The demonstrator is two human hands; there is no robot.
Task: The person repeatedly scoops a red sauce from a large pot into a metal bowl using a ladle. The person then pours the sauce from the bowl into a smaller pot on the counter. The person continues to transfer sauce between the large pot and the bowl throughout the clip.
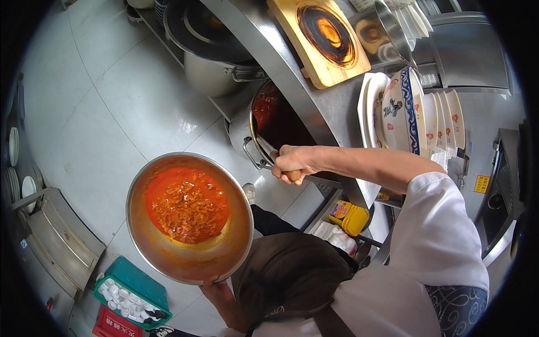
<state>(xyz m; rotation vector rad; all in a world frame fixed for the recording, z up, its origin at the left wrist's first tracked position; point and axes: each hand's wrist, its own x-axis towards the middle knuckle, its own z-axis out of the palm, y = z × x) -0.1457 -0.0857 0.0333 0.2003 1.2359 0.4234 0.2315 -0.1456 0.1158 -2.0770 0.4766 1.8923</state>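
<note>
My left hand (214,288) grips the near rim of a wide stainless steel bowl (202,267), which hangs above the tiled floor. In the bowl lies a bright red-orange, oily sauce (189,206) with minced bits heaped in its middle. My right hand (292,164) is closed around the wooden handle (293,175) of a metal utensil, whose shaft (266,146) reaches into a steel stockpot (240,130). Dark red oily liquid (278,118) fills part of that pot. The utensil's far end is hidden, and the steel shelf covers part of the pot.
A larger lidded stockpot (210,76) stands beyond. On the steel counter (337,105) sit a scorched wooden board (286,25), a steel basin (396,33) and stacked patterned bowls (396,109). A yellow tub (353,219) is below. A green crate (134,274) of white cups stands on the floor.
</note>
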